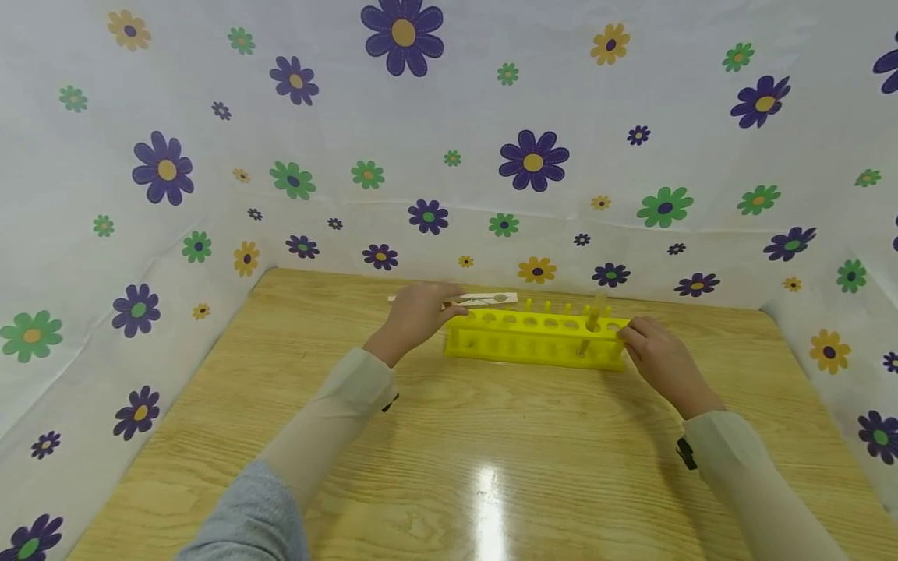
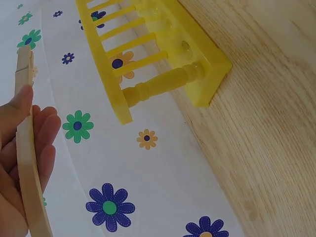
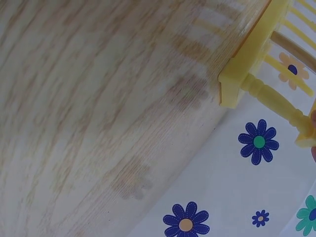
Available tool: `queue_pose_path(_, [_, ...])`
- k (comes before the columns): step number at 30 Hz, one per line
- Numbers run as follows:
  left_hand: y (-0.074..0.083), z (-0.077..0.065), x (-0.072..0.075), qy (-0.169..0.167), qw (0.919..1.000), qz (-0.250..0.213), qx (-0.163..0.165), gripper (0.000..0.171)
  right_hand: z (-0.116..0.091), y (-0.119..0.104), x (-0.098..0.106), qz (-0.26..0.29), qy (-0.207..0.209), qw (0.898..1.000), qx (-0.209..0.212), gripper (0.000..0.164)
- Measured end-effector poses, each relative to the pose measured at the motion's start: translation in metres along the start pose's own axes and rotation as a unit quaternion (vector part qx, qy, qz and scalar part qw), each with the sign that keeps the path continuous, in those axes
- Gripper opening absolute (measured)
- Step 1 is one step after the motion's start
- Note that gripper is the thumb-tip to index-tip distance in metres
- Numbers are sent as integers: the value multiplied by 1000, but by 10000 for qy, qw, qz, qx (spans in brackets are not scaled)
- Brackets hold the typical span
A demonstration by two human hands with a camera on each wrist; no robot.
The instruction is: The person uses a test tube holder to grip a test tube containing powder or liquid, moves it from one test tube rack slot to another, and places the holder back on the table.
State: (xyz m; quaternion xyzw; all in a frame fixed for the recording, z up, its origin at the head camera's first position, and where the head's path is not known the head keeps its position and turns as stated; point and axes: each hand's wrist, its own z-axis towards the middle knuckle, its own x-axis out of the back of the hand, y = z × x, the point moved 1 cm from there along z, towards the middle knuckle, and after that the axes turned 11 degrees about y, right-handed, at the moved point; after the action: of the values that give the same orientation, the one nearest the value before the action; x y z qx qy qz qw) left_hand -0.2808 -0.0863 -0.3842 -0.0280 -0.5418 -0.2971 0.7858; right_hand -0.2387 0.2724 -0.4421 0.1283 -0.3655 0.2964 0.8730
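Observation:
A yellow test tube rack (image 1: 536, 358) stands near the back of the table, with one test tube (image 1: 593, 315) upright in a hole towards its right end. My left hand (image 1: 415, 318) pinches a wooden test tube clamp (image 2: 25, 148) between thumb and fingers. The clamp lies level above the rack's left end, its spring end pointing right. At the rack's right end, my right hand (image 1: 662, 362) grips the top corner. Only fingertips of that hand (image 3: 313, 133) show at the edge of the right wrist view.
The wood-grain table (image 1: 435, 452) reaches forward to a white flowered cloth (image 1: 463, 101), which hangs behind and along both sides. Short yellow pegs (image 1: 548, 307) rise along the rack's rear. Light reflects off the table's front middle.

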Motion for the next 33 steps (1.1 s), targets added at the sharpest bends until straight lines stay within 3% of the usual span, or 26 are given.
queue_pose_path(21, [14,10,-14,-12,9996,-135,-228,29,-3,1,-1,81,27,9999,-99,18])
queue_pose_path(33, [20,13,-22,-128,9995,-278,-125,27,-3,0,0,39,-18,9998,-177,19])
